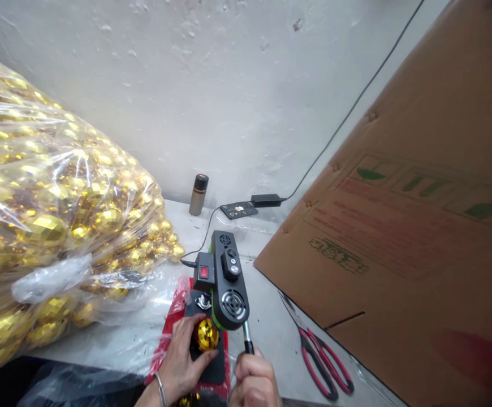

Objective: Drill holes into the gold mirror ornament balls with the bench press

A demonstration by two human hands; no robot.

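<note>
My left hand [183, 351], a metal bangle on its wrist, pinches a shiny gold faceted ball [207, 334] between thumb and fingers. The ball sits at the front of a small black and green bench machine [231, 282], beside its rounded front end. Closed in a fist, my right hand [254, 380] grips the black-ended metal lever [248, 339] at the machine's front. A red switch [203, 272] shows on the machine's side box. Under the machine lies a red plastic sheet [172, 328]. Part of another gold ball [186, 400] shows below my left wrist.
A large clear bag of gold balls [80, 186] fills the left. Red-handled scissors [320, 362] lie right of the machine, beside a big cardboard box [398, 226]. A spray can [198, 195], black power adapter [267, 200] and cable stand near the wall.
</note>
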